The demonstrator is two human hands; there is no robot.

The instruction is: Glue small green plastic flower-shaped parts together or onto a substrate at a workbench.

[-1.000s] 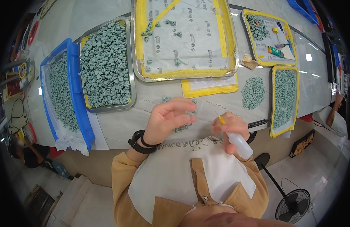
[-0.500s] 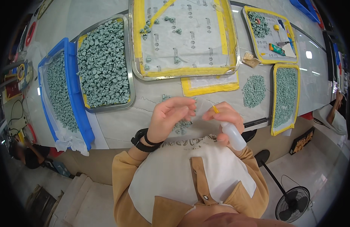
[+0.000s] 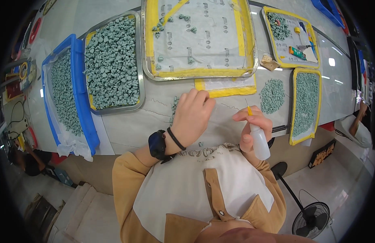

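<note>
My left hand (image 3: 192, 115) is back-up over the table, wearing a dark watch and black band. Its fingers are bent and pressed together, their tips turned down out of sight, so what they hold is hidden. Beside it lie small green pieces (image 3: 174, 108), partly covered by the hand; one more green piece (image 3: 201, 144) lies near the table's front edge. My right hand (image 3: 257, 123) is closed around a translucent white squeeze bottle (image 3: 260, 145). The bottle's yellow needle tip (image 3: 249, 110) points up and away from me.
Green pieces fill a metal tray (image 3: 141, 77) and a blue bin (image 3: 83, 101) at left. A large lined tray (image 3: 252, 48) stands at the back. Right are a loose pile (image 3: 272, 96), a yellow-edged tray (image 3: 292, 121) and a tool tray (image 3: 285, 64). A fan (image 3: 311, 220) stands lower right.
My left hand has turned from palm showing to back-up and moved slightly right, away from my right hand's needle tip. My right hand has shifted right, and the bottle now stands more upright.
</note>
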